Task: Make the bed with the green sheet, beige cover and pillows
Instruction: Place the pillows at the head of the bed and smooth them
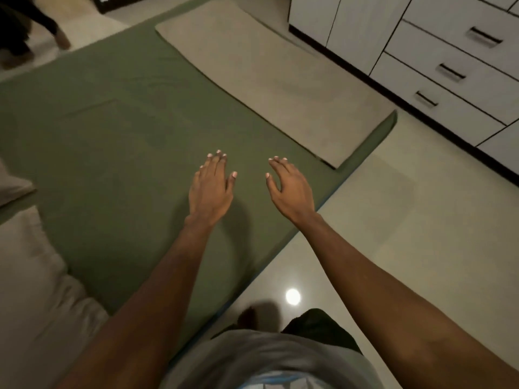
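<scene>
Green sheet (112, 141) spread flat over the bed, folded beige cover (266, 80) lying along its far edge, pillows (36, 290) at lower left, left hand (210, 192) and right hand (290, 189) above the sheet, fingers extended, holding nothing

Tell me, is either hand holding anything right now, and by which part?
Nothing is held. The left hand and right hand are both open and empty above the green sheet.

Your head camera looked steeply down from the bed's (112, 130) edge, close above it, foot end toward one o'clock.
</scene>
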